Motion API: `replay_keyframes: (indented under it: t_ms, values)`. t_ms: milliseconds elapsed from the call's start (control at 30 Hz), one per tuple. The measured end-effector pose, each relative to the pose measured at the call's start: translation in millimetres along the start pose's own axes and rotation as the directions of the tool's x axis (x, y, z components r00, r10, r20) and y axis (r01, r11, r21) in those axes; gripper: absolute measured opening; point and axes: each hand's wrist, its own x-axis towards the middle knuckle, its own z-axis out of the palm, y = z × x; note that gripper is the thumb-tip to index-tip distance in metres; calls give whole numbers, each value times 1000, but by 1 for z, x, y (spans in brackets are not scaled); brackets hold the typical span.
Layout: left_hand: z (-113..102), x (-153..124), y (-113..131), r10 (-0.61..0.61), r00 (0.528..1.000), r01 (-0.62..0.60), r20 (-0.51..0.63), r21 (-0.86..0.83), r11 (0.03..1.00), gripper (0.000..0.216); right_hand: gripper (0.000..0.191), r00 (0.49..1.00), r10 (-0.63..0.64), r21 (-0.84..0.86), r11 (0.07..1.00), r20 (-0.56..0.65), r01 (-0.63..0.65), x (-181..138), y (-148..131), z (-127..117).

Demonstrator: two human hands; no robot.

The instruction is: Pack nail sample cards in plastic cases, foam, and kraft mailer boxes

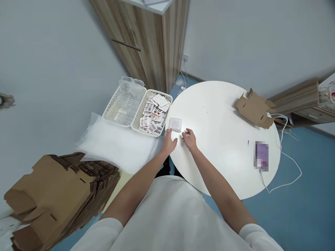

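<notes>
Nearest, at the lower left, a stack of flat cardboard blanks (pixel 60 195) leans sideways, its bottom cut off by the picture's edge. Beyond it lies a pile of white sheets (pixel 115 143); what they are made of is hard to tell.

Both forearms reach forward to the near rim of the round white table (pixel 222 153). The left hand (pixel 169 141) rests at the rim with fingers loosely curled and holds nothing. The right hand (pixel 190 138) lies just beside it, fingers a little apart and bent down onto the tabletop, also empty. The small square case (pixel 175 124), pale and see-through, lies flat on the table just beyond the two hands, nearer the left one. Whether the left fingertips touch it cannot be made out.

Past the case, off the table's left edge, two white mesh baskets stand side by side, touching. The left basket (pixel 111 111) holds clear plastic cases (pixel 128 94), heaped at its far end. The right basket (pixel 167 101) is filled with small printed cards (pixel 154 113); their prints are too small to read.

Out to the right on the table lies a purple flat thing (pixel 261 156), blurred out, with a white cable (pixel 290 164) trailing over the edge. Farther back a folded brown carton (pixel 255 108) sits near the far rim, and behind all stands a wooden cabinet (pixel 154 38), its top cut off
</notes>
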Motion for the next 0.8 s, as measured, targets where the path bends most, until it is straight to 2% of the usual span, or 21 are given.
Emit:
replay_keyframes:
  t_ms: [233, 333, 400, 500, 600, 700, 800]
  values:
    - [-11, -61, -3, -16, 995, 20, -101, 35, 999, 48, 45, 992, -104, 17, 994, 73, 103, -46, 11, -17]
    - [-26, -92, -7, -26, 994, 30, -107, 41, 999, 37, 40, 973, -187, 14, 982, 137, 187, -64, 13, -8]
    - [-41, -112, -9, -15, 993, 20, -121, 40, 999, 31, 34, 942, -246, 25, 969, 229, 246, -75, 9, 5]
    - [-69, -139, -14, -22, 985, 33, -171, 63, 998, 29, 29, 848, -347, 46, 932, 401, 360, -88, -6, 31]
    - [-99, -160, -25, -56, 957, 92, -285, 113, 989, 32, 31, 734, -444, 71, 875, 513, 480, -101, -29, 61]
    - [-131, -177, -41, -71, 889, 170, -453, 182, 968, 35, 37, 593, -516, 80, 792, 619, 605, -116, -54, 95]
    - [-165, -198, -59, -55, 813, 265, -580, 283, 922, 33, 36, 441, -567, 51, 651, 696, 757, -135, -76, 133]
